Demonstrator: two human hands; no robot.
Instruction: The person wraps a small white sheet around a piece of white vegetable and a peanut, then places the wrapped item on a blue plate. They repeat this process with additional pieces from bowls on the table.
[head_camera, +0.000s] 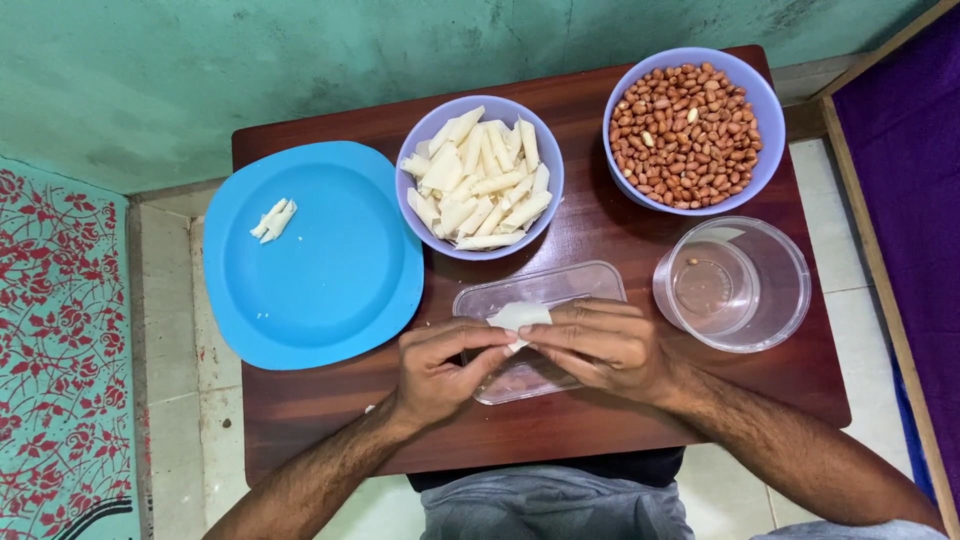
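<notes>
1. The tabletop (300, 420) is dark red-brown wood and carries everything here.
2. A blue plate (320, 270) sits at the left, with a few white strips (273, 220) lying near its upper left rim.
3. A lilac bowl of peanuts (690, 135) stands at the upper right.
4. A second lilac bowl (480, 180), in the middle at the back, is heaped with white folded pieces.
5. A clear round tub (735, 285) stands just right of the hands, below the peanuts.
6. A clear flat tray (545, 285) lies under the hands.
7. The right hand (605, 345) and left hand (440, 365) meet over the tray.
8. The wrapper (518, 316), a small white piece, is held above the tray: the fingers of both hands pinch it, thumbs and forefingers pressed onto it.
</notes>
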